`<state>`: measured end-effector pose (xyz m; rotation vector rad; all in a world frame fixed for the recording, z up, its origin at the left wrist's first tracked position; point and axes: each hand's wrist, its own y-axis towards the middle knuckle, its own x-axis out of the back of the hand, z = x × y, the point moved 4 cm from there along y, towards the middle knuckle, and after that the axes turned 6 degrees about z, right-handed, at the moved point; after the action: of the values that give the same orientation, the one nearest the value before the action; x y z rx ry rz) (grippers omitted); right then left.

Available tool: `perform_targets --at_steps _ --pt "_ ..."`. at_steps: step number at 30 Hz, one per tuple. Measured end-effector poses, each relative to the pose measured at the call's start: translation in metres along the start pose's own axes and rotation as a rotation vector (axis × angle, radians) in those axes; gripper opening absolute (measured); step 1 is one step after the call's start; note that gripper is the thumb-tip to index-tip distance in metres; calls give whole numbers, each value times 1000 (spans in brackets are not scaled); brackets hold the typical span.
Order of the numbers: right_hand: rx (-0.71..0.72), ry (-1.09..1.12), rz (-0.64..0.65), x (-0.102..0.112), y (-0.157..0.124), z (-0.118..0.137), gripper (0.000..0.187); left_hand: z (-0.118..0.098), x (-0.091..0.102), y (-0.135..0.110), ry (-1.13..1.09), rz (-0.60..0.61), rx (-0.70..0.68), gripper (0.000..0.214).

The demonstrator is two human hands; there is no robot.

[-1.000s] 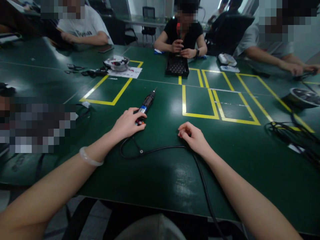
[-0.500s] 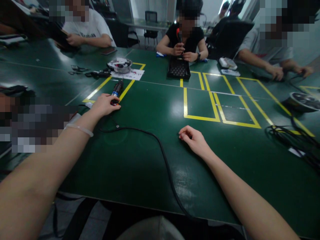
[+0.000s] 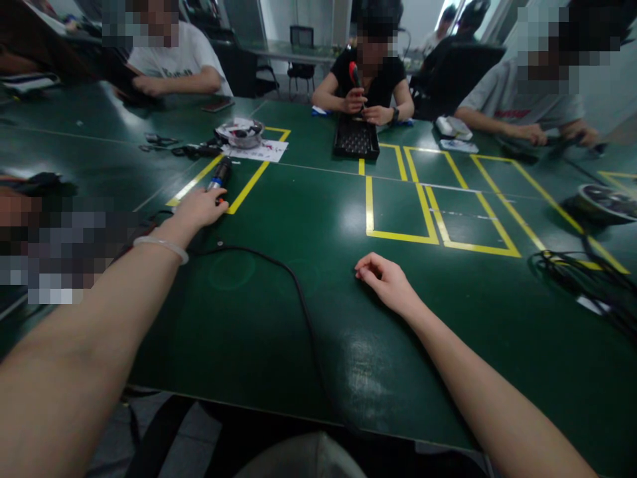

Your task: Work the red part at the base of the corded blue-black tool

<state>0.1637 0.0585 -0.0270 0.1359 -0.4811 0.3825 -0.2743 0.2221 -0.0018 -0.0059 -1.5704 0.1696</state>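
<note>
My left hand [image 3: 199, 207] reaches far to the left across the green table [image 3: 308, 219] and is closed round the rear end of a black electric screwdriver [image 3: 219, 175] with a blue band, which lies on the yellow tape outline. Its black cable [image 3: 293, 285] trails back over the table toward me. My right hand [image 3: 385, 279] rests on the table near the middle, fingers loosely curled, holding nothing that I can see. A pale bangle sits on my left wrist.
A black tray [image 3: 355, 137] lies before a person in black across the table. A metal dish [image 3: 243, 131] on a paper sheet stands beyond the screwdriver. Coiled black cables [image 3: 582, 279] and a round dish [image 3: 607, 201] lie at right. Other people sit around the table.
My left hand has slid the screwdriver from the table's middle to the far left, onto the yellow outline, dragging the cable along. My right hand has stayed put.
</note>
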Motion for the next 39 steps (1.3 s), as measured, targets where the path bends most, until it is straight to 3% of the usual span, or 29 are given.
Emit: perform_targets --at_steps 7,11,18,23,26,29,34,39 --pt "4 -35 6 0 0 0 12 -11 0 -10 68 -3 -1 64" --pt "3 -34 10 -1 0 0 11 -30 -3 -29 87 -11 -17 63" --pt "19 -15 -31 -1 0 1 11 -106 -4 -97 109 -25 -77 59" --pt "74 -222 -125 -1 -4 14 11 -172 -4 -147 138 -47 -210 51" --pt "101 -243 -85 -6 -6 19 11 -206 -5 -169 159 -72 -276 45" --pt "39 -222 -20 -11 -5 18 11 -235 -6 -186 152 -59 -339 40" --pt "-20 -71 24 -11 -5 15 13 -263 -8 -206 121 -24 -442 38" --pt "-13 17 74 -14 -4 14 11 -264 -7 -213 88 -13 -519 39"
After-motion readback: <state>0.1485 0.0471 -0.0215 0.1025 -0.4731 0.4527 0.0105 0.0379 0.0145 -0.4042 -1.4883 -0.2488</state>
